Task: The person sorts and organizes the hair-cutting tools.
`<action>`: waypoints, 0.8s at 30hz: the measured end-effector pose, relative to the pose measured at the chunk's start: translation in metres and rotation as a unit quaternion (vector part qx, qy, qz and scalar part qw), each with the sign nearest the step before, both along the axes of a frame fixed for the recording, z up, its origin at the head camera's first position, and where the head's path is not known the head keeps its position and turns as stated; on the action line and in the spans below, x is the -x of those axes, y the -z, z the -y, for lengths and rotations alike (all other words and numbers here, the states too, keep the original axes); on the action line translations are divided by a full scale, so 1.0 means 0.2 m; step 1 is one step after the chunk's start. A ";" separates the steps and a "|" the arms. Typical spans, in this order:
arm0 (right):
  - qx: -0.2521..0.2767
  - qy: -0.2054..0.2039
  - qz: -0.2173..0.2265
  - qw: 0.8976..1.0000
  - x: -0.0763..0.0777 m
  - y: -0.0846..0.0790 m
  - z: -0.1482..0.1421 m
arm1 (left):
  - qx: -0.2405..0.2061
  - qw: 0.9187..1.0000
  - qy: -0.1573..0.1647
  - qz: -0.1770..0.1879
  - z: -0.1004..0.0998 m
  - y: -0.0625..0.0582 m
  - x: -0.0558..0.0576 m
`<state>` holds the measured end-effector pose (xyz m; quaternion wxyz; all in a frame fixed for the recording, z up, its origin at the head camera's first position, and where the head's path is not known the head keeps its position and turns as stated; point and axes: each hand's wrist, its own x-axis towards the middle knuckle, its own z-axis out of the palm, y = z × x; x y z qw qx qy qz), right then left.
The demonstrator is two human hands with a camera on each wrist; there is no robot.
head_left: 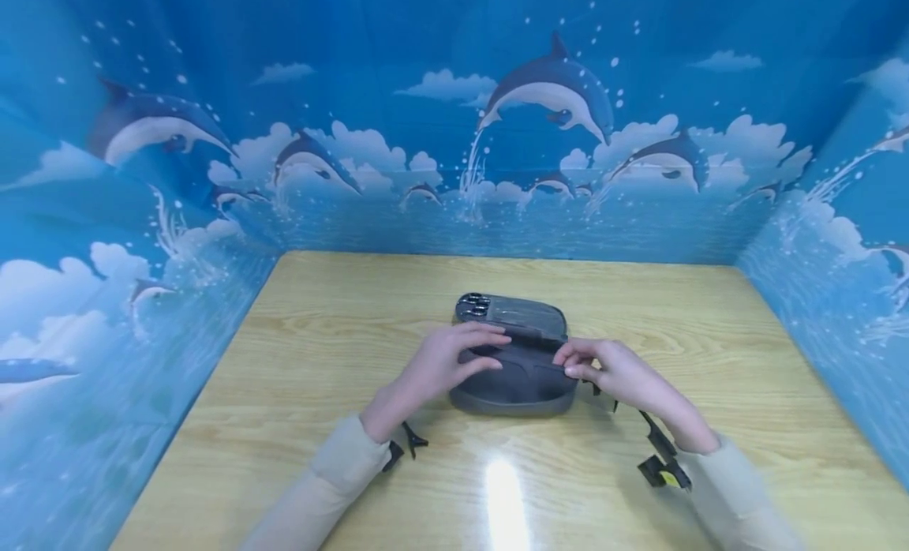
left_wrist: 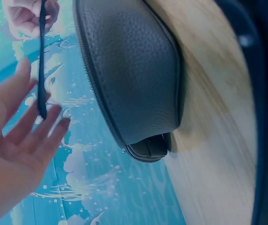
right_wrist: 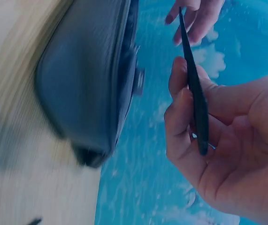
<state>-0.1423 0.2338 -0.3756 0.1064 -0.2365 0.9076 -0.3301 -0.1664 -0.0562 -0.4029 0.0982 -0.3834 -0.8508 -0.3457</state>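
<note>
A dark grey, pebbled zip case (head_left: 513,406) stands unzipped on the table, its lid tipped back. Above it, my right hand (head_left: 607,368) pinches the edge of a thin, dark, flat panel (right_wrist: 197,101) between thumb and fingers. Edge-on, the panel looks like a narrow strip, apart from the case wall in both wrist views. My left hand (left_wrist: 23,145) has its fingers spread and holds nothing; in the left wrist view they overlap the panel's near end. Several shiny metal pieces (head_left: 473,305) sit in the lid beside a see-through pocket (head_left: 525,310).
The wooden table (head_left: 341,314) bears the case near its middle. Blue dolphin-print cloth (head_left: 398,85) walls off the back and both sides. Black wrist-camera mounts (head_left: 663,460) hang by the sleeves, close over the tabletop.
</note>
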 end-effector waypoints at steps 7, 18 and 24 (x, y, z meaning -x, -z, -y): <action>0.013 -0.021 0.002 1.000 0.00 0.01 0.11 | 0.037 0.999 0.028 0.020 0.04 0.00 -0.03; 0.021 0.018 -0.016 0.999 -0.01 0.05 0.13 | 0.047 0.997 0.025 0.061 0.09 -0.01 -0.02; 0.052 0.120 -0.063 0.989 0.00 0.05 0.04 | 0.042 0.996 -0.017 0.074 0.12 -0.02 -0.01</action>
